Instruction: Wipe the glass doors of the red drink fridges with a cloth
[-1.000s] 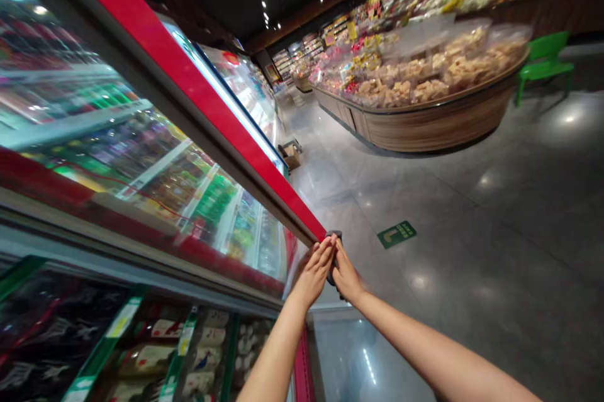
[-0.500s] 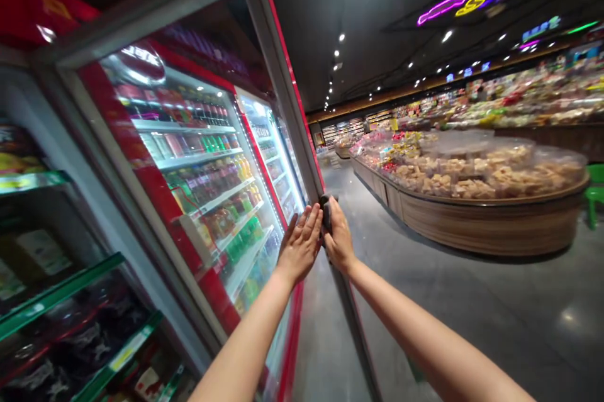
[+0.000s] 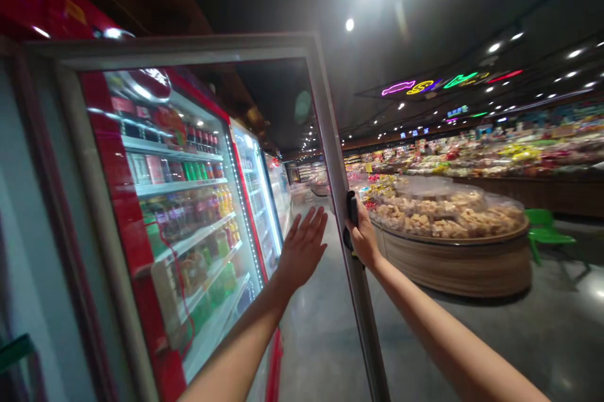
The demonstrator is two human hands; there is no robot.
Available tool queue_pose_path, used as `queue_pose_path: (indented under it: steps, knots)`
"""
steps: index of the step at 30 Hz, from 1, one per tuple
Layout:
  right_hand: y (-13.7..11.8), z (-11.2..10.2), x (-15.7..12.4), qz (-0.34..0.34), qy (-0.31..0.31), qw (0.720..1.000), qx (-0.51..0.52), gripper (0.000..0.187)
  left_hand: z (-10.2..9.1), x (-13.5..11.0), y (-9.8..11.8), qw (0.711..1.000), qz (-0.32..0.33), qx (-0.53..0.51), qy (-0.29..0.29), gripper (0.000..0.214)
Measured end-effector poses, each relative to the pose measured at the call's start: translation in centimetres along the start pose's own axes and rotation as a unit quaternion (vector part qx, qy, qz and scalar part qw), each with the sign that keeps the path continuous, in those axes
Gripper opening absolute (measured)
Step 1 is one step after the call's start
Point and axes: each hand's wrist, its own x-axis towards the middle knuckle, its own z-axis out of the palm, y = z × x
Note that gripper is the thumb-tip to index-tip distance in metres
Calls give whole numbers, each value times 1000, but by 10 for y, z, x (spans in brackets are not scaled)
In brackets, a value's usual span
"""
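Note:
A glass cooler door (image 3: pixel 325 138) with a grey frame stands swung out in front of me. My right hand (image 3: pixel 362 237) is wrapped round the dark handle (image 3: pixel 352 208) on the door's outer edge. My left hand (image 3: pixel 302 250) is flat and open, fingers spread, against or just off the inner side of the glass. Through the pane I see a red drinks cooler (image 3: pixel 189 201) with shelves of bottles and cans.
A round wooden display island (image 3: pixel 453 257) heaped with packaged snacks stands to the right. A green chair (image 3: pixel 545 232) sits behind it. Long shelves of goods line the far right wall under neon signs. Grey polished floor (image 3: pixel 472 339) runs between the coolers and the island.
The view has tilted upright and risen. The door has swung further out. My left hand has slid left, away from the door edge, and its fingers have spread; the right stays on the handle.

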Motion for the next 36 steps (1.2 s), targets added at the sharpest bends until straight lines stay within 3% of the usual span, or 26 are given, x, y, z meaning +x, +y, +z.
queue_pose_path:
  steps: [4, 8, 12, 15, 21, 26, 32, 36]
  knots:
    - [-12, 10, 51, -76, 51, 994, -60, 61, 13, 7, -27, 999, 9, -1, 31, 64]
    - [-47, 12, 96, -152, 119, 969, -153, 63, 21, 23, -46, 998, 6, 7, 62, 67]
    - [-92, 18, 132, -244, 63, 939, -234, 61, 16, 44, -66, 994, -6, 21, 104, 68]
    - [-121, 32, 162, -275, 26, 914, -296, 58, 6, 59, -89, 989, -36, 29, 140, 67]
    - [-155, 49, 209, -327, -50, 871, -363, 53, -20, 82, -136, 983, -63, 41, 165, 75]
    - [-165, 39, 224, -346, -26, 854, -387, 52, -38, 87, -142, 979, -55, 48, 188, 74]
    - [-194, 48, 263, -286, 41, 866, -407, 47, -44, 83, -141, 979, -52, 40, 194, 71]
    - [-193, 39, 249, -294, 49, 864, -405, 47, -42, 73, -145, 977, -52, 38, 204, 69]
